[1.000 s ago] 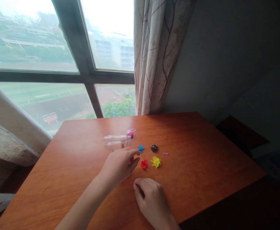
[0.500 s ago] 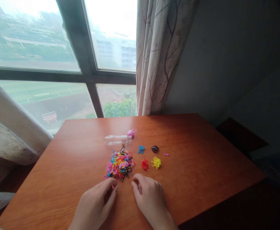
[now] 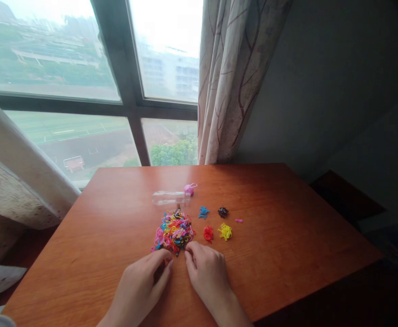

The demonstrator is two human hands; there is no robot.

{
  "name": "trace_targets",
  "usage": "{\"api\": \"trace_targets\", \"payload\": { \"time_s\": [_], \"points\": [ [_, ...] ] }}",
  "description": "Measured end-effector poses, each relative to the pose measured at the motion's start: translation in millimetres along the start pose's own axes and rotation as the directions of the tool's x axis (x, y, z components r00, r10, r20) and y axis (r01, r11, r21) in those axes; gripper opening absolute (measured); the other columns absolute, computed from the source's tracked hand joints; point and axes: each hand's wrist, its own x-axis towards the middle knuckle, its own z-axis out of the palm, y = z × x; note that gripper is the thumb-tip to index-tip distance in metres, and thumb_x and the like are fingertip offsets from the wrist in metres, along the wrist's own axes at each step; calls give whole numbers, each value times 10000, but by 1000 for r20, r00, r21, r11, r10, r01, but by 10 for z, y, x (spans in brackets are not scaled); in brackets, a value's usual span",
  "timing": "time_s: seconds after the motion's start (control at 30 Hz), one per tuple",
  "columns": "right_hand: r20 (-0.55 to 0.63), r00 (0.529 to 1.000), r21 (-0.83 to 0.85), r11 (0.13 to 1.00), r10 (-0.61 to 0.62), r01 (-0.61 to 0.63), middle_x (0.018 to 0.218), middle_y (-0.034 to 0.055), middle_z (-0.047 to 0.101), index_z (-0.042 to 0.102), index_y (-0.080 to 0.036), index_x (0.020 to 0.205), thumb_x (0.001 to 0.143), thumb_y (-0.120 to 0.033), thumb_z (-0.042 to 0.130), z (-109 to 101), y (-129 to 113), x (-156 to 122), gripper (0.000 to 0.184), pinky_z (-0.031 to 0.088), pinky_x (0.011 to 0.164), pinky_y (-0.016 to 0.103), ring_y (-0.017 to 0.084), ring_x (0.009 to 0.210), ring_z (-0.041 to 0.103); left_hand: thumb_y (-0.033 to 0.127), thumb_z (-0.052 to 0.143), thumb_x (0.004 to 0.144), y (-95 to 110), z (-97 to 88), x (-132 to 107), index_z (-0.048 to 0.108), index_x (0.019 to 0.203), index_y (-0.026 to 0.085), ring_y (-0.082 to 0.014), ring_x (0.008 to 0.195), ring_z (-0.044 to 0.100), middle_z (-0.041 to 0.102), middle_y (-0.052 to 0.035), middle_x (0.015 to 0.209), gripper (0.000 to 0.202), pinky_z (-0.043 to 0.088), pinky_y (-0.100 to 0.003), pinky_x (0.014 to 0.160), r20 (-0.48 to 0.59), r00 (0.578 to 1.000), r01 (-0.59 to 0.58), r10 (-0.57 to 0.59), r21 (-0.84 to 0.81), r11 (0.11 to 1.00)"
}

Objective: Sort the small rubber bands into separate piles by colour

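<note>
A heap of mixed-colour small elastic bands [image 3: 173,230] lies on the wooden table [image 3: 287,236]. My left hand [image 3: 144,284] rests just in front of the heap, fingers curled with thumb and forefinger pinched together near a red band. My right hand [image 3: 205,272] sits beside it, fingers bent, fingertips touching the heap's near edge. To the right lie small sorted clusters: blue bands [image 3: 203,212], black bands [image 3: 223,211], red bands [image 3: 208,233], yellow bands [image 3: 225,232] and a single pink band [image 3: 238,220].
A clear plastic bottle [image 3: 169,198] lies on its side behind the heap, its pink cap [image 3: 189,189] beside its mouth. A window and patterned curtain [image 3: 233,77] stand behind the table. A dark wall and low dark furniture are to the right.
My left hand drew back from over the heap to the table's near side, uncovering the mixed bands. My right hand slid forward to the heap's edge. The view shifted slightly.
</note>
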Motion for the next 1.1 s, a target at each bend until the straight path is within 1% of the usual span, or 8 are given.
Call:
{"api": "trace_targets", "payload": {
  "time_s": [0.2,0.4,0.63,0.73,0.83,0.97,1.03,1.1],
  "points": [
    [-41,999,101,995,0,5,662,-28,638,611,-220,841,875,-143,533,-9,28,-31,115,269,569,254,131,587,592,232,478,917,10,-2,7,593,902,260,-142,705,690,725,30,810,120,482,-210,636,-1,1000,-2,2,-4,1000],
    [-72,997,227,974,28,-11,655,-26,634,642,-218,884,894,-194,531,-14,56,-35,114,324,580,231,132,575,583,232,473,918,14,-11,-4,592,894,259,-139,677,686,721,33,790,125,478,-208,614,-15,1000,-14,14,-1,1000],
    [-61,998,311,950,22,-2,617,-34,598,658,-214,881,891,-212,541,-23,57,-48,117,345,548,209,118,533,545,234,470,919,-4,8,-6,592,910,258,-140,683,685,721,27,805,125,479,-210,627,-7,1000,-7,7,4,1000],
    [-71,997,335,942,42,-16,597,-39,561,660,-211,880,902,-233,527,-66,116,-38,136,338,528,205,113,517,517,238,461,924,-3,12,-12,585,897,254,-139,674,679,714,23,790,128,473,-211,621,6,1000,-5,5,10,1000],
    [-122,989,295,955,79,-40,570,-42,520,665,-205,872,915,-271,515,-190,291,34,170,330,525,212,115,507,492,243,453,927,2,10,-12,580,895,253,-140,669,675,707,23,779,131,464,-213,609,17,1000,-9,8,18,1000],
    [-190,976,131,988,109,-85,559,-37,528,676,-201,858,917,-320,517,-436,661,215,207,319,540,230,121,501,488,253,448,929,14,2,2,581,891,254,-145,678,674,706,17,782,139,457,-216,601,24,1000,-1,0,26,1000],
    [-184,974,17,991,134,-133,535,-42,512,681,-202,872,913,-301,514,-536,836,313,198,308,542,236,127,507,495,255,445,931,21,-1,8,581,889,253,-147,678,672,704,15,784,143,457,-218,602,32,999,8,-9,27,1000],
    [-136,977,-94,979,165,-178,538,-43,530,684,-214,860,897,-280,540,-594,966,400,163,280,525,242,128,515,509,255,441,933,24,-3,9,580,888,253,-147,673,669,701,16,782,146,459,-221,604,38,999,15,-16,28,1000]
  ]
}}
